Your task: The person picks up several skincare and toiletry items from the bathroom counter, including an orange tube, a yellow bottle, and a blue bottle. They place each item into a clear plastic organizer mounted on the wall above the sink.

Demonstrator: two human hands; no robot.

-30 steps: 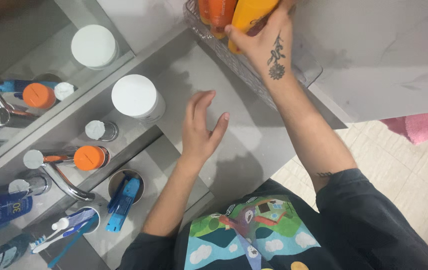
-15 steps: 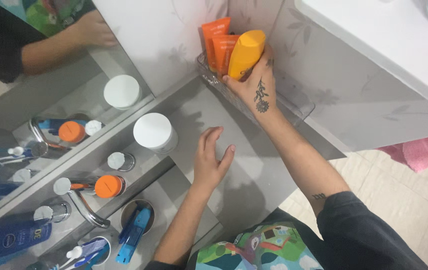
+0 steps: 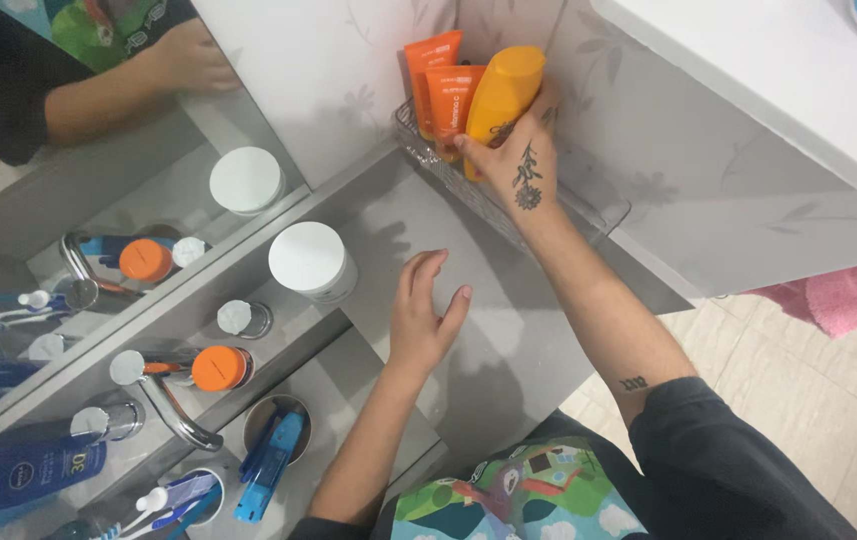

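Lowered further into the clear basket (image 3: pixel 603 215), the glossy yellow-orange bottle (image 3: pixel 501 95) stays gripped by the right hand (image 3: pixel 518 160).

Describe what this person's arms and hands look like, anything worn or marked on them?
Both forearms are bare, with no gloves, rings or watch that I can see. The right hand bears a dark tattoo of a flower on a leafy stem across its back, and a small dark tattoo sits high on that forearm by the dark short sleeve. The left hand shows no markings.
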